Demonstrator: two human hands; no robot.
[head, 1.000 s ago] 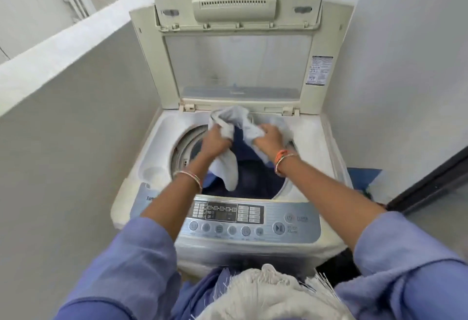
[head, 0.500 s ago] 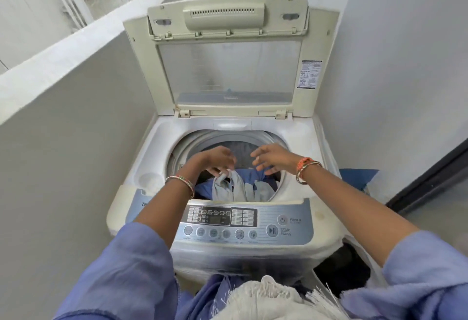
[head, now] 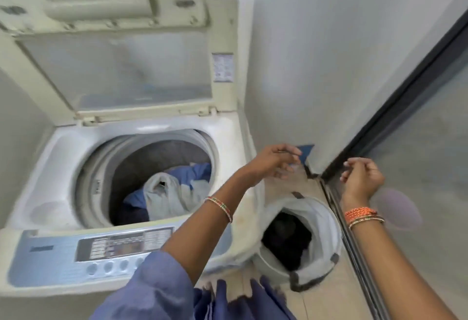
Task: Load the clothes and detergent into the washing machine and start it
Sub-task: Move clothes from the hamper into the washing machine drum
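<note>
The washing machine [head: 228,140] stands with its lid [head: 121,48] up, clothes [head: 172,193] inside the drum. Above the laundry bag [head: 326,223], the left hand [head: 276,162] and right hand [head: 362,178] hang loosely curled, each grip empty.

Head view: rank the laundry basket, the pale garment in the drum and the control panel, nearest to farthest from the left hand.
1. Laundry basket: on the floor right of the machine, just below the left hand.
2. Pale garment: inside the drum, to the hand's left.
3. Control panel: along the machine's front edge, lowest and farthest left.
</note>
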